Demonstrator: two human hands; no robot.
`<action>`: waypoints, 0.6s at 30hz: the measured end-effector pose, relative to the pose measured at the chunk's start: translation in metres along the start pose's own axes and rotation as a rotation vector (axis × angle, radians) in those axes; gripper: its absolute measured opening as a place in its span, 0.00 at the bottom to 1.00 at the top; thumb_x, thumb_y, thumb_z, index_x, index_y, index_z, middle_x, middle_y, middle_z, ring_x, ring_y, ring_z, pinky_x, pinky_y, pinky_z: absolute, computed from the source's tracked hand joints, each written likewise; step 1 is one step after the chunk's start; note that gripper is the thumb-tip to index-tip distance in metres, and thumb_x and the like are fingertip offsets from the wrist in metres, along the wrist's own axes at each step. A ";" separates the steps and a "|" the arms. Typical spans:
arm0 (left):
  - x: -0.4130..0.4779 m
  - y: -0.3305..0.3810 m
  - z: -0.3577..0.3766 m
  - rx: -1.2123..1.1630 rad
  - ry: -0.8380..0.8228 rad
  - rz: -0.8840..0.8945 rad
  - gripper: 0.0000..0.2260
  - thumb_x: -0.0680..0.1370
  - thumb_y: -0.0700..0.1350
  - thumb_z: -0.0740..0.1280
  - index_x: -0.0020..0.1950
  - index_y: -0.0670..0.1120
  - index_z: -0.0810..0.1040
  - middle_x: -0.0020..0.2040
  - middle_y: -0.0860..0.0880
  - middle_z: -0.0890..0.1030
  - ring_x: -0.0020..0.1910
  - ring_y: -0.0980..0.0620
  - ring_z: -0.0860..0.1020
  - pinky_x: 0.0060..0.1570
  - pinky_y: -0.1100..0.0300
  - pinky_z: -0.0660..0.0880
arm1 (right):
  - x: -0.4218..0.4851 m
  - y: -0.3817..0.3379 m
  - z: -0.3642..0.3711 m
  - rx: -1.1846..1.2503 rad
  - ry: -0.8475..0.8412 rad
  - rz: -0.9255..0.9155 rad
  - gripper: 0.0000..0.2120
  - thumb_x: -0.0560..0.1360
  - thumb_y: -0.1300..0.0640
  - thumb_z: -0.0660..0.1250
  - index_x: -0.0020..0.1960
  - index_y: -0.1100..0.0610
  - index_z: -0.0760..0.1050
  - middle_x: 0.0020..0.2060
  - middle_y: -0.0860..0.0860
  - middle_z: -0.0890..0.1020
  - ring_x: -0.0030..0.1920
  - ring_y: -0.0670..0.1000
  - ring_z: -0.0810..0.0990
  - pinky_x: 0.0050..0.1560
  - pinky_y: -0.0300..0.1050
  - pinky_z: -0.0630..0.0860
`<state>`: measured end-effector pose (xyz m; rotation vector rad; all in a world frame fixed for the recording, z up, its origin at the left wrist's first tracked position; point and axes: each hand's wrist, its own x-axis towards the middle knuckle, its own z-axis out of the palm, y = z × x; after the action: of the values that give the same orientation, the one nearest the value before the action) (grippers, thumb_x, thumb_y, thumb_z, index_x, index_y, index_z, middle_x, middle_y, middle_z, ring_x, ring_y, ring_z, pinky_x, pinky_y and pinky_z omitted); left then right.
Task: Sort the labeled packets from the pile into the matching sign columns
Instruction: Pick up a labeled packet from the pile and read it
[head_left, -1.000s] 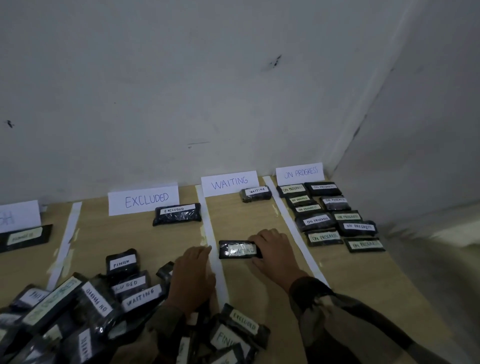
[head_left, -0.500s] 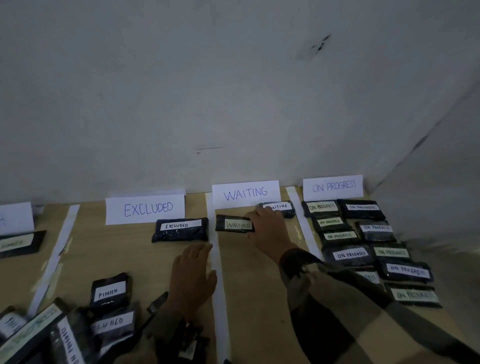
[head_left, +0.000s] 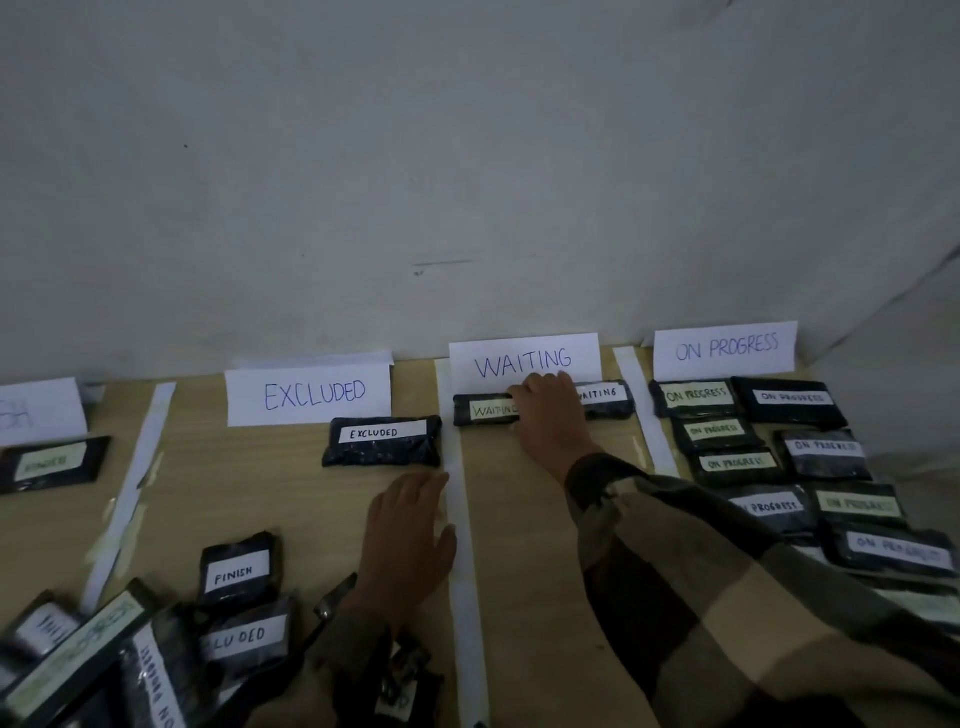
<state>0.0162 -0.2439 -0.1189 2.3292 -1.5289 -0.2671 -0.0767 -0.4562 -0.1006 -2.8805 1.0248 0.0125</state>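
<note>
Black packets lie heaped in the pile (head_left: 156, 649) nearest, the left hand (head_left: 410, 535) resting flat and slack on the table (head_left: 260, 493) beside it. Farther off, the right hand (head_left: 550, 415) covers the WAITING packet (head_left: 483, 410) under the WAITING sign (head_left: 522, 358), grip or mere press I cannot tell; set it square beside its neighbour (head_left: 605, 400), label up.

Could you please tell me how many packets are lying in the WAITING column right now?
2. The left WAITING packet lies below the WAITING sign, its right end under the right hand; the right WAITING packet lies beside it. None seems hidden.
</note>
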 end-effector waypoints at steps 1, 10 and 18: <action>0.002 0.000 0.000 0.004 -0.002 -0.005 0.25 0.69 0.54 0.60 0.64 0.46 0.73 0.60 0.47 0.77 0.59 0.45 0.75 0.53 0.48 0.74 | 0.000 0.000 0.001 -0.005 -0.010 0.005 0.18 0.75 0.57 0.64 0.64 0.57 0.71 0.58 0.54 0.75 0.60 0.56 0.72 0.73 0.56 0.55; 0.003 0.003 0.002 0.000 -0.046 -0.017 0.25 0.69 0.51 0.67 0.66 0.45 0.72 0.62 0.45 0.76 0.61 0.44 0.74 0.57 0.47 0.72 | -0.010 -0.005 0.001 0.138 0.089 0.007 0.21 0.72 0.63 0.64 0.64 0.57 0.71 0.56 0.55 0.77 0.59 0.56 0.72 0.72 0.56 0.56; -0.012 0.006 -0.013 -0.002 -0.064 0.016 0.26 0.69 0.55 0.59 0.62 0.45 0.75 0.57 0.45 0.79 0.55 0.43 0.78 0.50 0.47 0.75 | -0.074 -0.028 0.000 0.333 0.231 -0.046 0.16 0.65 0.61 0.66 0.53 0.59 0.78 0.46 0.56 0.80 0.49 0.58 0.78 0.56 0.54 0.71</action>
<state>0.0106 -0.2331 -0.1049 2.3270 -1.5751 -0.3417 -0.1165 -0.3883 -0.0960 -2.6387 0.8915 -0.4578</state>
